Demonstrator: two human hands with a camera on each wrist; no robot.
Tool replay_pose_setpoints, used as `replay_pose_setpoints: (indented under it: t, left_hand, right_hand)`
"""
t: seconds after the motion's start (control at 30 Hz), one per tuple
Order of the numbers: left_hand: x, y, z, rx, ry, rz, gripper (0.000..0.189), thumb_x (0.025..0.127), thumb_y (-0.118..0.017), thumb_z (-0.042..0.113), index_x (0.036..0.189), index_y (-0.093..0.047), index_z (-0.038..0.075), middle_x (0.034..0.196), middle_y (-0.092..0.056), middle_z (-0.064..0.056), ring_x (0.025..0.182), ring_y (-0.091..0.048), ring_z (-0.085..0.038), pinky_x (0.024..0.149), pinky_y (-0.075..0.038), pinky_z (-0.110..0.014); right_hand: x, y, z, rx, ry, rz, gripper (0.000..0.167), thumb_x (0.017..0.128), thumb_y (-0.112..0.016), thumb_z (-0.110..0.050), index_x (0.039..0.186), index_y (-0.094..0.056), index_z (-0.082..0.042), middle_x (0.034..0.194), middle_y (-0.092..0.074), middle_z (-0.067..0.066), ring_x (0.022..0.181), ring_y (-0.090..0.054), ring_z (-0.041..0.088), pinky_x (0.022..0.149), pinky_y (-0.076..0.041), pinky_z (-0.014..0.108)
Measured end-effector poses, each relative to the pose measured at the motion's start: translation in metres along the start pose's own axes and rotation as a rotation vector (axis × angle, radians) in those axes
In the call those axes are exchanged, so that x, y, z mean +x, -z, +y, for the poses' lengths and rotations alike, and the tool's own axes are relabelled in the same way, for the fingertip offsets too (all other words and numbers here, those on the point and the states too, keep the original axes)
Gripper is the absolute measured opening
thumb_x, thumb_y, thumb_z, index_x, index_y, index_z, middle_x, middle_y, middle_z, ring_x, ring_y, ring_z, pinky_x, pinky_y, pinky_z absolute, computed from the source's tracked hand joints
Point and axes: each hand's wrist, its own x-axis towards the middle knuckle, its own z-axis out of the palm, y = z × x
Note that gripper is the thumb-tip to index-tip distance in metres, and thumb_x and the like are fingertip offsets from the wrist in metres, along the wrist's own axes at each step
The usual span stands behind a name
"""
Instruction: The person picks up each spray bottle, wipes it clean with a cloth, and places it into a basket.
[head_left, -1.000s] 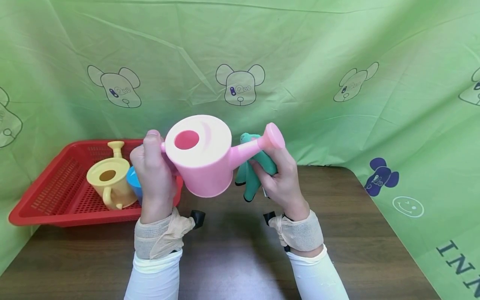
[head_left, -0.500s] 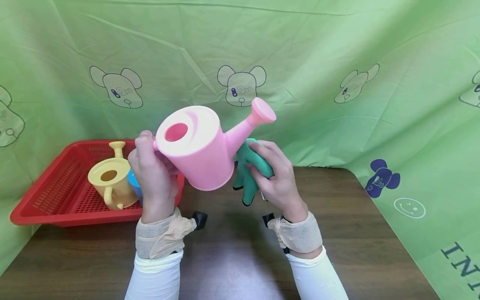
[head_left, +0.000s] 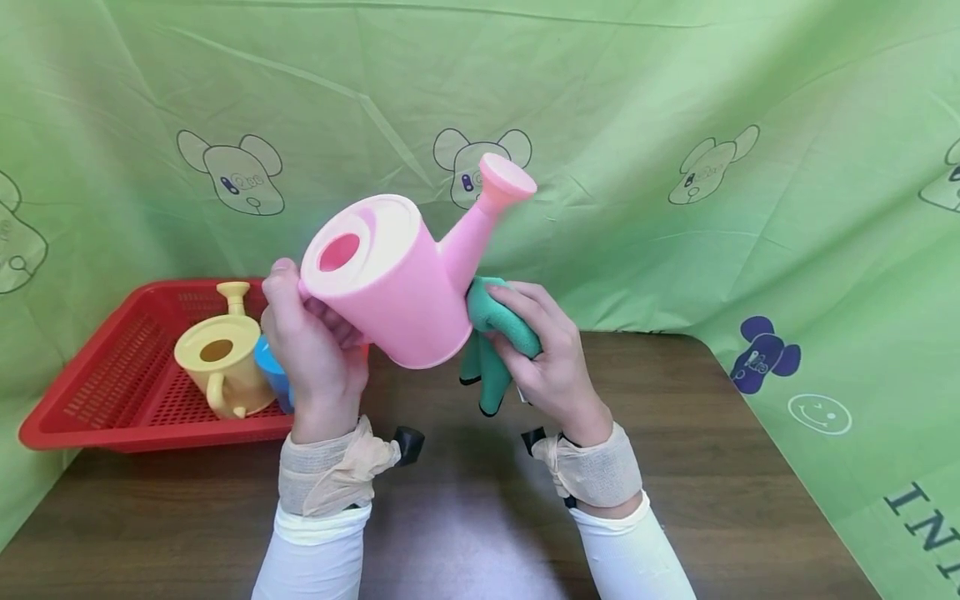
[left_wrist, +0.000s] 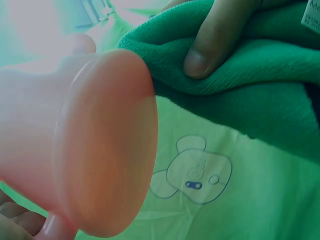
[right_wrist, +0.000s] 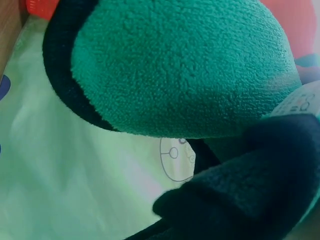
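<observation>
A pink watering can (head_left: pixel 397 292) is held in the air by my left hand (head_left: pixel 318 358), whose fingers wrap its handle on the left side. The can leans back, its spout pointing up to the right. My right hand (head_left: pixel 551 358) pinches a folded green cloth with black edging (head_left: pixel 498 325) and presses it on the can's side, just under the spout. In the left wrist view the can's base (left_wrist: pixel 110 150) faces the camera, and the green cloth (left_wrist: pixel 210 90) touches its rim. The right wrist view is mostly filled by the hanging cloth (right_wrist: pixel 185 65).
A red plastic basket (head_left: pixel 142 437) stands on the left of the brown wooden table (head_left: pixel 675 483). In it are a yellow watering can (head_left: pixel 232 367) and a blue object (head_left: pixel 272 358), partly hidden by my left hand. A green printed curtain (head_left: pixel 600 83) hangs behind the table.
The pink watering can has tilted back, its spout swinging upward and left. The cloth has moved from beside the spout down to the side of the can's body.
</observation>
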Motion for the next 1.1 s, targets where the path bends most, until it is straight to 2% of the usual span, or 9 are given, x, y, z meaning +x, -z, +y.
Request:
replay_pose_setpoints:
  t: [0.13,0.3,0.47,0.63,0.73,0.87,1.0,1.1]
  left_hand:
    - [-0.001,-0.002,-0.003,-0.015,0.027,-0.005,0.057,0.104,-0.044,0.041,0.051,-0.039,0.021,0.045,-0.035,0.007,0.037,-0.028,-0.010,0.038,-0.024,-0.021]
    - [-0.003,-0.005,-0.005,-0.077,0.088,0.028,0.055,0.104,-0.045,0.041,0.053,-0.038,0.021,0.045,-0.038,0.007,0.037,-0.029,-0.009,0.040,-0.021,-0.021]
    - [-0.004,-0.008,-0.007,-0.218,0.199,0.036,0.054,0.103,-0.044,0.040,0.054,-0.037,0.021,0.045,-0.041,0.008,0.036,-0.030,-0.008,0.043,-0.015,-0.021]
    - [-0.006,-0.009,-0.009,-0.336,0.323,0.002,0.052,0.103,-0.039,0.034,0.052,-0.038,0.021,0.044,-0.043,0.006,0.035,-0.031,-0.008,0.045,-0.011,-0.021]
    - [-0.008,-0.010,-0.012,-0.412,0.420,-0.003,0.053,0.103,-0.042,0.034,0.052,-0.040,0.019,0.044,-0.044,0.004,0.035,-0.032,-0.010,0.048,-0.009,-0.022]
    - [-0.011,-0.012,-0.017,-0.452,0.508,0.006,0.052,0.104,-0.045,0.036,0.056,-0.041,0.018,0.046,-0.046,0.002,0.037,-0.035,-0.011,0.044,-0.014,-0.021]
    - [-0.017,-0.015,-0.022,-0.472,0.553,0.048,0.048,0.103,-0.048,0.035,0.059,-0.043,0.018,0.049,-0.047,0.002,0.039,-0.038,-0.011,0.041,-0.021,-0.021]
    - [-0.020,-0.017,-0.024,-0.493,0.574,0.066,0.046,0.103,-0.049,0.035,0.061,-0.042,0.018,0.049,-0.047,0.002,0.039,-0.038,-0.011,0.041,-0.023,-0.021]
  right_hand:
    - [0.001,0.001,0.000,0.012,0.007,0.025,0.046,0.088,-0.076,0.006,0.132,-0.067,-0.005,0.126,-0.068,0.019,0.116,-0.067,0.030,0.107,-0.052,0.034]
    - [0.001,0.001,0.000,0.047,0.039,0.064,0.039,0.095,-0.074,-0.005,0.134,-0.067,-0.006,0.125,-0.068,0.021,0.116,-0.067,0.030,0.106,-0.052,0.037]
    - [0.002,-0.001,-0.001,0.069,0.095,0.103,0.037,0.101,-0.071,-0.020,0.134,-0.066,-0.003,0.124,-0.067,0.024,0.116,-0.066,0.032,0.106,-0.052,0.040]
    - [0.003,-0.002,-0.003,0.083,0.140,0.144,0.038,0.101,-0.070,-0.018,0.136,-0.065,-0.004,0.124,-0.066,0.027,0.115,-0.066,0.032,0.105,-0.053,0.041]
    - [0.003,-0.003,-0.004,0.077,0.165,0.172,0.038,0.100,-0.071,-0.017,0.136,-0.065,-0.003,0.123,-0.065,0.029,0.115,-0.066,0.032,0.104,-0.053,0.041]
    - [0.003,-0.004,-0.006,0.070,0.187,0.205,0.038,0.100,-0.071,-0.017,0.135,-0.065,-0.004,0.120,-0.065,0.031,0.114,-0.067,0.033,0.102,-0.054,0.041]
    - [0.002,-0.005,-0.008,0.046,0.217,0.234,0.038,0.100,-0.071,-0.016,0.138,-0.066,-0.012,0.118,-0.064,0.032,0.110,-0.067,0.035,0.101,-0.055,0.040]
    - [0.001,-0.006,-0.010,0.016,0.248,0.257,0.038,0.099,-0.072,-0.014,0.137,-0.067,-0.016,0.116,-0.064,0.034,0.106,-0.066,0.039,0.100,-0.055,0.040]
